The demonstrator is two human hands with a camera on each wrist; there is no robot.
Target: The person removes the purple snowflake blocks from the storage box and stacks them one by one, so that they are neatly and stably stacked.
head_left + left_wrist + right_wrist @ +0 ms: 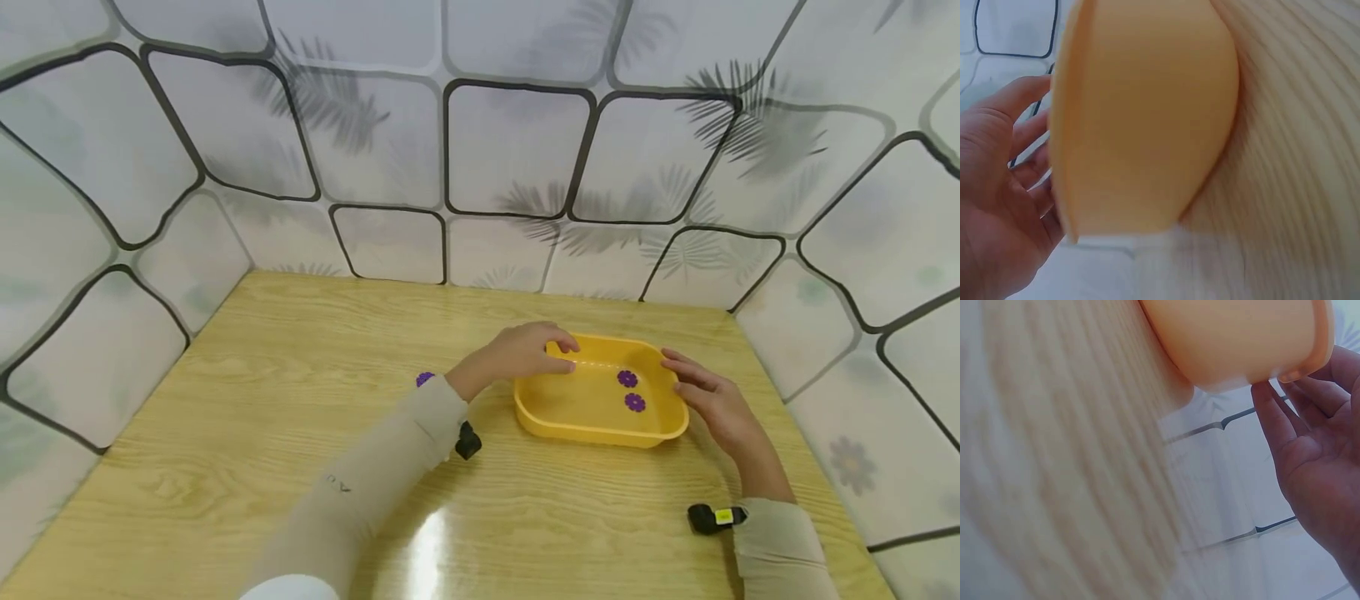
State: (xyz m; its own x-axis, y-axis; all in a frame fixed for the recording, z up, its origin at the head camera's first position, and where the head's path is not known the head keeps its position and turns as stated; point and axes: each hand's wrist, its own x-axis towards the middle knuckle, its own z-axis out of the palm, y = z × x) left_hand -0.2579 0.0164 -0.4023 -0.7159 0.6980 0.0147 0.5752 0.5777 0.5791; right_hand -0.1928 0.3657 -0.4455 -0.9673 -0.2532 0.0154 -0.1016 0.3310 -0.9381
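Observation:
A yellow plastic basin (570, 432) rests on the table, with two purple flower-shaped pieces (631, 390) lying inside towards its right end. My left hand (525, 350) reaches over the basin's left end, thumb and fingers spread apart with nothing between them. In the left wrist view, the basin's outer wall (1147, 119) overlaps the fingertips of that hand. At the right end, the fingertips of my right hand (716, 408) are right at the rim. The right wrist view shows the thumb against the basin's outer wall (1241, 344), its fingers loosely extended.
Another purple flower-shaped piece (425, 378) lies on the wood-grain table (225, 433), partly covered by my left forearm. Patterned walls (517, 150) stand behind the table and at both sides. A black wrist camera (708, 518) sits on my right wrist.

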